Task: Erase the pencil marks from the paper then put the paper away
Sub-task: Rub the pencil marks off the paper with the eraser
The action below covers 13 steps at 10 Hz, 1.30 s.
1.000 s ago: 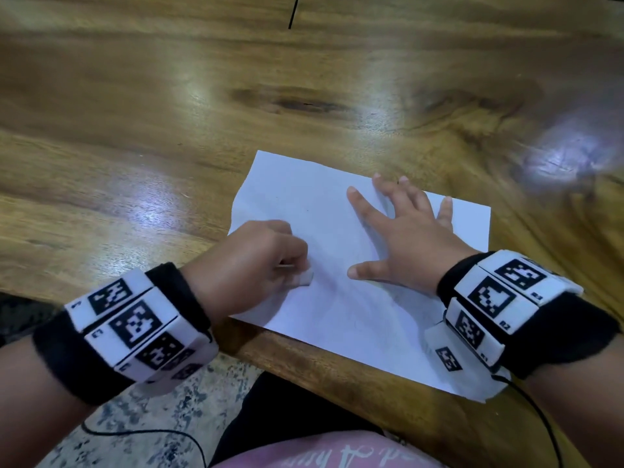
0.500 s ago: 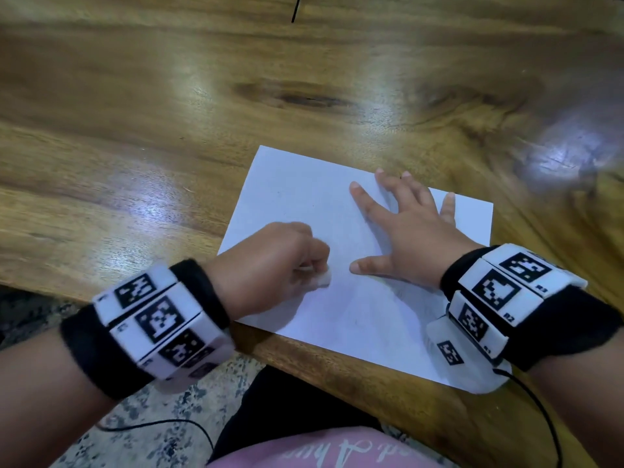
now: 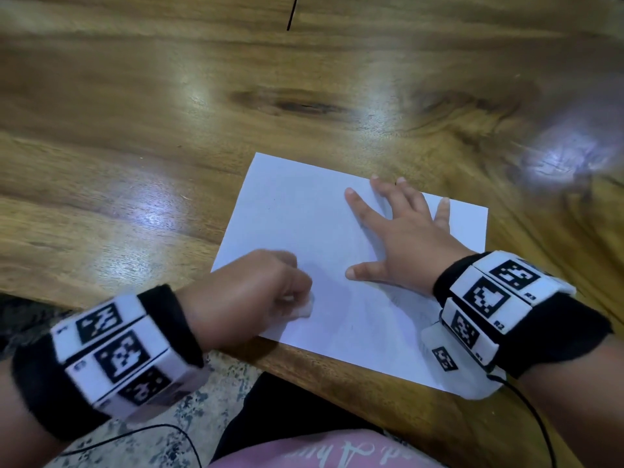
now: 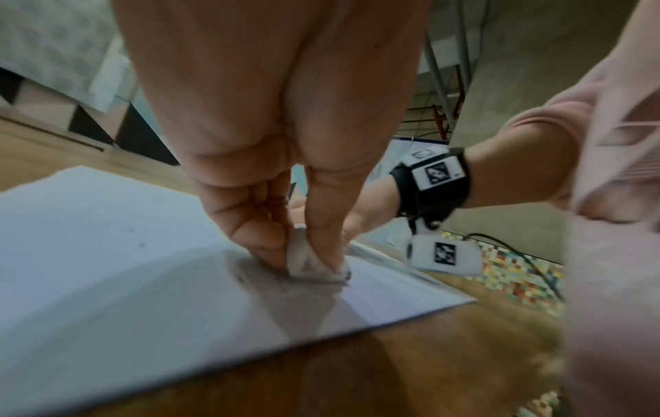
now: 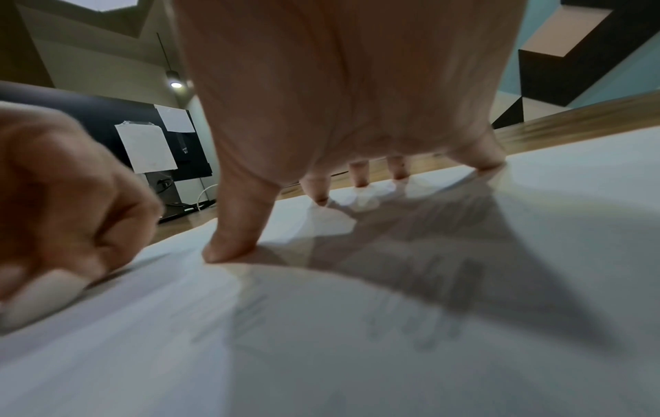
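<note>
A white sheet of paper (image 3: 304, 214) lies on the wooden table near its front edge. My left hand (image 3: 250, 295) pinches a small white eraser (image 3: 305, 307) and presses it onto the sheet's near left part; the left wrist view shows the eraser (image 4: 310, 265) between thumb and fingers on the paper (image 4: 107, 254). My right hand (image 3: 401, 244) lies flat with spread fingers on the sheet's right half. Faint pencil marks (image 5: 421, 324) show on the paper (image 5: 535, 225) below that palm. The left hand (image 5: 64, 203) with the eraser (image 5: 39, 296) appears at the left of the right wrist view.
The wooden table (image 3: 169, 113) stretches far and left of the sheet, with a dark knot (image 3: 297, 104) behind it. The table's front edge (image 3: 371, 393) runs just below the paper. A cable (image 3: 537, 420) hangs from the right wrist band.
The left hand with the eraser slid right and then back left across the sheet. The sheet's bent left edge now lies flat. The right hand stays pressed in place.
</note>
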{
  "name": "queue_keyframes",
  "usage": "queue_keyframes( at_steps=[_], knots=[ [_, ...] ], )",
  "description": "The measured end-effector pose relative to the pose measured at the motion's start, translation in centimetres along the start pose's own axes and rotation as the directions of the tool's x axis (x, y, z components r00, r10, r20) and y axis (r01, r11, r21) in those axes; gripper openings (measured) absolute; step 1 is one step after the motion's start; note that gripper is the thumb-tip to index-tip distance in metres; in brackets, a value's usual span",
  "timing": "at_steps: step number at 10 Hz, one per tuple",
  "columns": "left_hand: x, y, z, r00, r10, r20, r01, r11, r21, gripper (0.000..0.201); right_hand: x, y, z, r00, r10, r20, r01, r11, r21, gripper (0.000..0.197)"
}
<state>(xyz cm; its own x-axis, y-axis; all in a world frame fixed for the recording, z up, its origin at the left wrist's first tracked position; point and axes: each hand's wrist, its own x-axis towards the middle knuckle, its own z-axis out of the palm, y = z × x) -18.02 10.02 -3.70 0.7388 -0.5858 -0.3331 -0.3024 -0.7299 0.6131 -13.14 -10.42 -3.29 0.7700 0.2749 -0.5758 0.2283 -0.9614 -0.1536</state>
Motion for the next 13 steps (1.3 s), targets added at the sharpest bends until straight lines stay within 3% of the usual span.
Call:
queue_keyframes(
  at_steps=[1,2,3,4,5,6,7,8,9,10,11,12,13],
  knots=[
    [0.3,-0.3,-0.7,0.999,-0.029,0.019,0.03,0.999,-0.012,0.011,0.0,0.0,0.0,1.0,-0.003,-0.002,0.003,1.0,0.004,0.103],
    [3.0,0.1,-2.2,0.983,-0.014,-0.182,0.028,0.996,0.079,0.01,0.0,0.0,0.1,1.0,-0.005,-0.004,0.005,1.0,0.005,0.103],
    [3.4,0.5,-1.2,0.983,0.002,-0.184,0.015,0.996,0.091,0.023,0.1,0.0,0.1,1.0,-0.003,-0.003,0.003,1.0,0.004,0.104],
    [0.8,0.9,0.2,1.0,0.006,0.017,-0.006,0.999,0.038,0.033,0.1,0.0,0.0,1.0,-0.003,0.0,0.003,1.0,-0.001,0.104],
    [1.5,0.6,-1.2,0.997,-0.015,0.071,0.011,0.999,0.047,0.014,0.1,0.0,0.1,1.0,-0.003,-0.008,0.003,1.0,-0.001,0.104],
    [5.5,0.5,-3.7,0.985,-0.029,-0.172,0.05,0.992,0.12,0.005,0.2,0.1,0.1,1.0,0.001,-0.01,-0.001,1.0,-0.01,0.104],
    [7.5,0.2,-4.0,0.977,-0.046,-0.209,0.072,0.991,0.117,0.01,0.1,0.0,0.1,1.0,0.0,-0.008,0.0,1.0,-0.017,0.104],
    [4.9,0.3,-2.1,0.986,0.041,-0.162,-0.022,0.992,0.122,0.022,0.1,0.0,0.1,1.0,0.001,-0.002,-0.001,1.0,-0.018,0.104],
    [1.4,0.4,-0.5,0.999,0.034,0.011,-0.035,0.998,0.055,0.018,0.1,0.1,0.1,1.0,-0.005,0.0,0.005,1.0,-0.013,0.104],
    [1.9,0.4,-1.1,0.999,0.021,0.037,-0.024,0.997,0.075,0.011,0.1,0.1,0.1,1.0,-0.011,0.0,0.011,1.0,-0.008,0.104],
    [5.9,0.6,-3.4,0.984,0.008,-0.179,0.015,0.992,0.124,0.005,0.1,0.1,0.2,1.0,-0.014,-0.003,0.014,1.0,0.0,0.104],
    [8.4,0.9,-4.3,0.977,-0.046,-0.207,0.075,0.988,0.134,0.008,0.2,0.1,0.2,1.0,-0.005,0.002,0.005,1.0,-0.003,0.105],
    [5.9,1.0,-2.4,0.984,0.027,-0.177,0.0,0.989,0.149,0.013,0.3,0.2,0.3,1.0,-0.008,0.003,0.008,1.0,-0.006,0.105]
  ],
)
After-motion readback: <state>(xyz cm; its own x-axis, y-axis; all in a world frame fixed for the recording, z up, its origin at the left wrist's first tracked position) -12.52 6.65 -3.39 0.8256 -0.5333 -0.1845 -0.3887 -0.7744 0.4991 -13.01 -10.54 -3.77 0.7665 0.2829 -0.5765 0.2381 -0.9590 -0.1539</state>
